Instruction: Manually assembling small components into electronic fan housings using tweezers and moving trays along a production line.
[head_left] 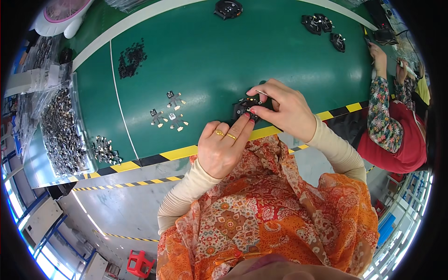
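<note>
A small black plastic part [243,107] with metal contacts lies on the green table [200,56] near its front edge. My left hand [224,147], with two gold rings, presses a fingertip against the part's near side. From the right, my right hand [284,107] pinches its top with thumb and fingers and also holds a thin metal pin. Both hands grip the same part. To its left lie three small black pieces with metal tabs [169,112].
A heap of tiny black parts [130,58] lies at the back left, a clear bag of metal pieces [60,130] at the left edge, with loose ones [105,150] beside it. Black assemblies [322,25] sit at the far right. A co-worker's hands [379,56] work there.
</note>
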`<state>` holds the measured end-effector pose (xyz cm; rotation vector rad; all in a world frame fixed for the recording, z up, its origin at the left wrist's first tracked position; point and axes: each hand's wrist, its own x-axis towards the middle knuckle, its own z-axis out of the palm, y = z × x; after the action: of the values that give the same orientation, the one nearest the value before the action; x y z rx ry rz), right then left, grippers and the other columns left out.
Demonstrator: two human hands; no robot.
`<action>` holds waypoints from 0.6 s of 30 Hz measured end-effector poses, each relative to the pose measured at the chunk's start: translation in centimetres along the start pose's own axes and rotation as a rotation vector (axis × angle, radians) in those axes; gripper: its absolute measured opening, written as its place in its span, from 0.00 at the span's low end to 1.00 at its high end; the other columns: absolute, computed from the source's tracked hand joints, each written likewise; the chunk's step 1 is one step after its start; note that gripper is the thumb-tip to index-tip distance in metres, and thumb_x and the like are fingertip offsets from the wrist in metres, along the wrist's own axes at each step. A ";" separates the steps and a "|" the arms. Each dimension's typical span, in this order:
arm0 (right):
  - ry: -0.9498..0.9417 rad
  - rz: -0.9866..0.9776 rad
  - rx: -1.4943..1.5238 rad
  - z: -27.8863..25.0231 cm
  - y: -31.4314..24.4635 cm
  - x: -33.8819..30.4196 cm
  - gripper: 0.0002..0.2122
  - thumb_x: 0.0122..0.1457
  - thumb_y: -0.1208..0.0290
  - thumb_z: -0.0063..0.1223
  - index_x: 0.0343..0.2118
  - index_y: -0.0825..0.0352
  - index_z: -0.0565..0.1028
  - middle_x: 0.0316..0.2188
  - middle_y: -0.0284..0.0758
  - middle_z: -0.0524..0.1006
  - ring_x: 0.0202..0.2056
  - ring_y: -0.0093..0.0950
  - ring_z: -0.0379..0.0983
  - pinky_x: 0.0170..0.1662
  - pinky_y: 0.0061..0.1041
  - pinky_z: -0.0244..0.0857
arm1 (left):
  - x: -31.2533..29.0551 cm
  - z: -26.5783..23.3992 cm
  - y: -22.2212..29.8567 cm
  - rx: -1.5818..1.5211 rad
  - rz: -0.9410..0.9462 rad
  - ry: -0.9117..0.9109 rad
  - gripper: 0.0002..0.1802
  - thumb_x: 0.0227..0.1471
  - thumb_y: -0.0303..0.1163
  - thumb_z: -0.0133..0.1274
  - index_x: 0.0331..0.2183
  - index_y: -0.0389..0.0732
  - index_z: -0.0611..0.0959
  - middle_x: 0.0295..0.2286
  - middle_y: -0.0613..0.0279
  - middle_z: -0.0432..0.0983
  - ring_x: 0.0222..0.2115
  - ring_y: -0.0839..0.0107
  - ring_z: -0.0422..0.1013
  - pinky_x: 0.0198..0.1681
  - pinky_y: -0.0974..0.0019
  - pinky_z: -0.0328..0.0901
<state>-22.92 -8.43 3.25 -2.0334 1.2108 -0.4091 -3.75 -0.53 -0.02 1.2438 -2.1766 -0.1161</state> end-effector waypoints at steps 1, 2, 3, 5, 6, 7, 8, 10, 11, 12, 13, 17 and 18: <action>0.023 -0.033 -0.027 0.1 0.0 -0.1 0.15 0.53 0.72 0.61 0.44 0.59 0.77 0.30 0.31 0.71 0.19 0.25 0.65 0.24 0.24 0.61 | 0.0 0.1 0.0 0.004 0.012 0.012 0.22 0.33 0.21 0.55 0.37 0.39 0.85 0.39 0.64 0.81 0.25 0.72 0.68 0.34 0.67 0.64; 0.045 -0.066 -0.055 0.3 -0.1 -0.2 0.14 0.52 0.72 0.62 0.44 0.59 0.77 0.30 0.31 0.71 0.19 0.25 0.65 0.24 0.24 0.61 | -0.1 0.2 -0.1 0.008 0.023 0.024 0.22 0.33 0.20 0.55 0.37 0.39 0.85 0.39 0.63 0.81 0.24 0.72 0.67 0.33 0.68 0.64; 0.042 -0.059 -0.055 0.3 -0.1 -0.2 0.14 0.52 0.72 0.62 0.44 0.59 0.77 0.30 0.31 0.71 0.19 0.25 0.65 0.24 0.24 0.61 | -0.2 0.2 -0.1 0.001 0.022 0.021 0.22 0.33 0.20 0.55 0.37 0.39 0.85 0.39 0.63 0.81 0.24 0.72 0.67 0.33 0.68 0.64; 0.029 -0.063 -0.069 0.1 -0.3 0.0 0.13 0.52 0.72 0.62 0.42 0.60 0.77 0.30 0.31 0.71 0.20 0.25 0.66 0.25 0.25 0.62 | -0.1 0.2 -0.2 0.014 0.040 0.021 0.22 0.32 0.20 0.55 0.37 0.39 0.85 0.39 0.64 0.81 0.24 0.73 0.67 0.33 0.68 0.64; 0.029 -0.059 -0.069 0.2 -0.1 0.0 0.13 0.52 0.72 0.62 0.42 0.60 0.77 0.30 0.31 0.71 0.20 0.25 0.66 0.25 0.25 0.62 | -0.2 0.2 -0.2 0.010 0.041 0.018 0.22 0.32 0.20 0.55 0.37 0.39 0.85 0.39 0.64 0.81 0.24 0.73 0.67 0.33 0.68 0.64; 0.028 -0.074 -0.070 0.2 0.0 0.2 0.12 0.53 0.72 0.61 0.42 0.60 0.77 0.30 0.31 0.71 0.21 0.26 0.67 0.25 0.25 0.62 | -0.2 0.2 -0.3 0.007 0.042 0.017 0.22 0.32 0.20 0.55 0.37 0.39 0.85 0.39 0.64 0.81 0.24 0.73 0.67 0.33 0.68 0.63; 0.027 -0.090 -0.072 0.2 0.0 0.2 0.12 0.53 0.72 0.61 0.41 0.60 0.77 0.30 0.31 0.71 0.21 0.26 0.68 0.26 0.25 0.63 | -0.2 0.2 -0.3 0.005 0.042 0.017 0.22 0.32 0.20 0.55 0.37 0.39 0.85 0.40 0.64 0.81 0.23 0.73 0.66 0.33 0.68 0.63; 0.010 -0.073 -0.093 0.0 -0.2 0.3 0.11 0.53 0.72 0.61 0.40 0.60 0.77 0.30 0.31 0.71 0.22 0.26 0.69 0.26 0.25 0.63 | -0.3 0.2 -0.3 0.008 0.045 0.018 0.22 0.33 0.20 0.55 0.37 0.39 0.85 0.40 0.64 0.81 0.23 0.73 0.66 0.33 0.68 0.64; -0.009 -0.057 -0.111 -0.1 -0.2 0.3 0.10 0.53 0.72 0.61 0.40 0.60 0.77 0.30 0.31 0.71 0.22 0.27 0.69 0.26 0.26 0.64 | -0.3 0.2 -0.2 0.014 0.044 0.018 0.22 0.33 0.20 0.55 0.37 0.39 0.85 0.40 0.64 0.81 0.23 0.73 0.66 0.33 0.68 0.64; -0.008 -0.058 -0.113 -0.1 -0.3 0.3 0.10 0.53 0.72 0.61 0.40 0.60 0.77 0.30 0.31 0.71 0.22 0.27 0.69 0.26 0.26 0.64 | -0.3 0.2 -0.2 0.014 0.045 0.020 0.22 0.33 0.20 0.55 0.37 0.39 0.85 0.40 0.64 0.81 0.23 0.73 0.66 0.33 0.68 0.64; -0.010 -0.052 -0.110 0.0 -0.3 0.3 0.11 0.53 0.72 0.61 0.40 0.60 0.77 0.30 0.31 0.71 0.23 0.26 0.69 0.27 0.25 0.64 | -0.3 0.2 -0.3 0.015 0.044 0.019 0.22 0.33 0.20 0.55 0.37 0.39 0.85 0.40 0.63 0.80 0.23 0.73 0.66 0.33 0.68 0.64; -0.039 0.006 -0.073 -0.1 -0.5 0.4 0.10 0.53 0.72 0.61 0.39 0.60 0.77 0.29 0.31 0.71 0.24 0.26 0.70 0.28 0.25 0.65 | -0.7 0.2 -0.4 0.034 0.067 -0.018 0.18 0.42 0.27 0.53 0.39 0.37 0.85 0.43 0.59 0.79 0.25 0.73 0.66 0.36 0.67 0.64; -0.039 0.007 -0.075 -0.2 -0.5 0.5 0.10 0.53 0.72 0.61 0.39 0.60 0.77 0.29 0.31 0.71 0.24 0.26 0.70 0.28 0.25 0.65 | -0.6 0.3 -0.5 0.033 0.067 -0.016 0.18 0.42 0.27 0.53 0.39 0.37 0.85 0.43 0.59 0.79 0.25 0.73 0.66 0.36 0.67 0.64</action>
<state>-22.46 -8.80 3.67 -2.0909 1.2258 -0.3235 -3.31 -0.33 -0.70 1.1903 -2.2401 -0.0630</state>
